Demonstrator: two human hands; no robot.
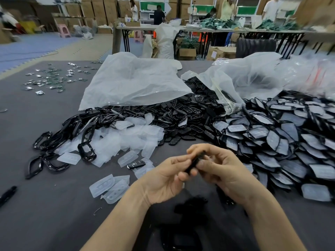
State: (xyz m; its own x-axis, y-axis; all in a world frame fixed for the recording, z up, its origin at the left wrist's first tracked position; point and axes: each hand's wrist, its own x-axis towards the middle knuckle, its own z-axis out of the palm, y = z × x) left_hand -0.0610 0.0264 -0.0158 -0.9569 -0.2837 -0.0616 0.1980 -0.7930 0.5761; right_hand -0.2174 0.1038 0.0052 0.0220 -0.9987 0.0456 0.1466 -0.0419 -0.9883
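Both my hands meet over the grey table (54,205), holding one small black plastic part (194,163) between them. My left hand (166,178) grips its lower end with curled fingers. My right hand (217,165) pinches its upper end between thumb and fingertips. Most of the part is hidden by my fingers. Loose translucent button pads (107,185) lie just left of my hands. Black frame rings (87,152) are heaped further left.
A large heap of assembled black pieces with pale inserts (282,140) fills the right side. Black key shells (183,113) spill from clear plastic bags (137,82). Small circuit boards (49,78) lie scattered far left. A black pen (7,194) lies at the left edge. People work at tables behind.
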